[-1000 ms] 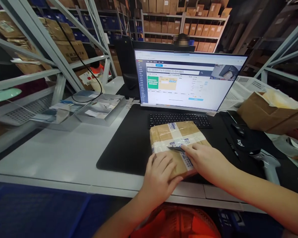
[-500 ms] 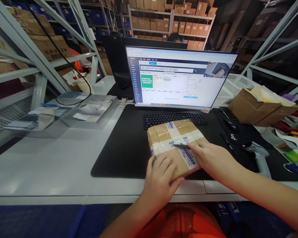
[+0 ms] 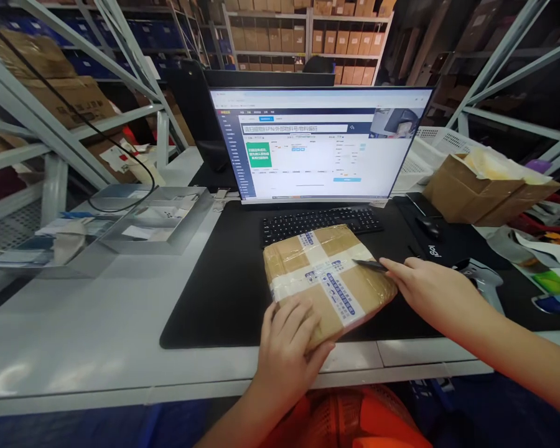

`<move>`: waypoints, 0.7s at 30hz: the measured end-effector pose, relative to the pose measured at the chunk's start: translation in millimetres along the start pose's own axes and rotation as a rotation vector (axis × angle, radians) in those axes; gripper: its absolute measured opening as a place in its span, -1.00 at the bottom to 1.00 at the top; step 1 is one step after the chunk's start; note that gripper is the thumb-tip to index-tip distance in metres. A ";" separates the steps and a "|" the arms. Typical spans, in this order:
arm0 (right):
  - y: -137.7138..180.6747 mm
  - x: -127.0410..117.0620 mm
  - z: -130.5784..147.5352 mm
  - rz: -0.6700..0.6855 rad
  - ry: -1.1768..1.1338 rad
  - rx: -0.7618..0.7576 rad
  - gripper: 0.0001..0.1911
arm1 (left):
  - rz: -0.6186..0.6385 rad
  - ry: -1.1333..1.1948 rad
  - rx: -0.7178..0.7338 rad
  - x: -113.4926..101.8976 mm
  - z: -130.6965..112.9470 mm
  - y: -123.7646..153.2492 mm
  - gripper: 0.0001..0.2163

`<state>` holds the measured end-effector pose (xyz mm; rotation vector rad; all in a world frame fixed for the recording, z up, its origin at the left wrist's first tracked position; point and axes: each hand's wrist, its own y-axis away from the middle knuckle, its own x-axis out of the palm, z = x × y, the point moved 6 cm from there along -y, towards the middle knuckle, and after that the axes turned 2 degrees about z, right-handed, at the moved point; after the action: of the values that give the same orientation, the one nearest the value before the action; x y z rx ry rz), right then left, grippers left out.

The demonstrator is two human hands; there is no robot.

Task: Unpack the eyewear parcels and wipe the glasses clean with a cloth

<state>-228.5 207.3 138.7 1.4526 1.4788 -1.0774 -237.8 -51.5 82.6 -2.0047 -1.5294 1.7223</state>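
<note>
A flat brown cardboard parcel [image 3: 326, 280], crossed by white tape with blue print, lies on the black desk mat [image 3: 210, 292]. My left hand [image 3: 287, 339] grips its near left corner, fingers over the top and thumb along the near side. In my right hand [image 3: 422, 283] is a slim dark knife [image 3: 369, 264], pinched between thumb and fingers. Its tip points left, over the tape at the parcel's right part; whether it touches the tape I cannot tell.
Behind the parcel are a black keyboard [image 3: 322, 224] and a lit monitor [image 3: 303, 158]. A mouse [image 3: 429, 228], a barcode scanner [image 3: 483, 280] and an open carton [image 3: 466, 190] are to the right. Grey trays [image 3: 186, 233] with papers stand left.
My right hand and the knife have moved right across the parcel, from near the tape crossing toward its right side. My left hand keeps its grip. The camera view has shifted slightly.
</note>
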 end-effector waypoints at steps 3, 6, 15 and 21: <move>3.8 19.3 -59.6 0.037 0.014 0.199 -0.60 | 0.016 -0.017 0.009 -4.2 -1.0 2.6 -0.73; 11.1 55.3 -118.1 0.067 -0.121 0.309 -0.53 | 0.117 -0.023 0.023 -15.6 -0.1 -8.8 -0.72; 11.0 32.9 -74.2 -0.073 -0.400 0.118 -0.58 | 0.649 -0.243 0.041 17.7 28.1 -147.4 -0.46; -8.1 -12.7 -10.0 0.019 -0.235 -0.118 -0.62 | 0.920 -0.246 0.018 57.6 38.4 -185.6 -0.18</move>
<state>-235.9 212.6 154.3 1.2121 1.3356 -1.0902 -388.3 61.7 144.1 -2.8095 -0.5898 2.2958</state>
